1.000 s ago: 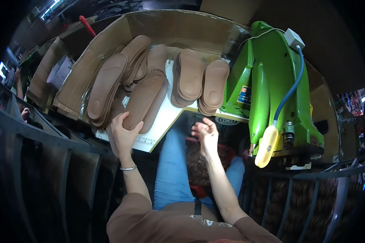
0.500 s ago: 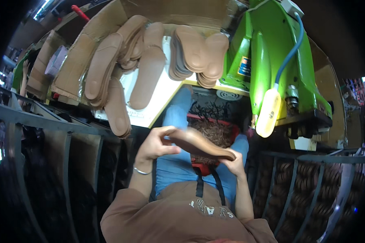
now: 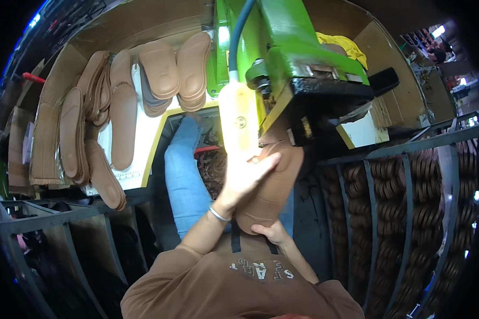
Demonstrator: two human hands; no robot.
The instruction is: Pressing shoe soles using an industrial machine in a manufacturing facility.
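A brown shoe insole point(image 3: 271, 186) is held in front of me, its far end at the black working head of the green machine point(image 3: 292, 42). My left hand point(image 3: 245, 178) grips its left edge, thumb across the top; its fingers are partly hidden by glare and the yellow lamp head point(image 3: 237, 119). At the near end, my right hand point(image 3: 271, 233) pinches the insole with its thumb on top, the other fingers hidden underneath. Whether the far end touches a cutting part cannot be seen.
Several stacks of brown insoles point(image 3: 125, 127) lie on the white table point(image 3: 138, 181) to the left. Brown shavings point(image 3: 212, 173) fill a container between my knees. Metal racks stand on both sides, the right rack point(image 3: 404, 202) packed with brown pieces. Cardboard point(image 3: 143, 21) walls the table's back.
My view has turned right, toward the machine. Both hands have brought the insole from above my lap up to the machine's head, turning it from edge-on to face-up.
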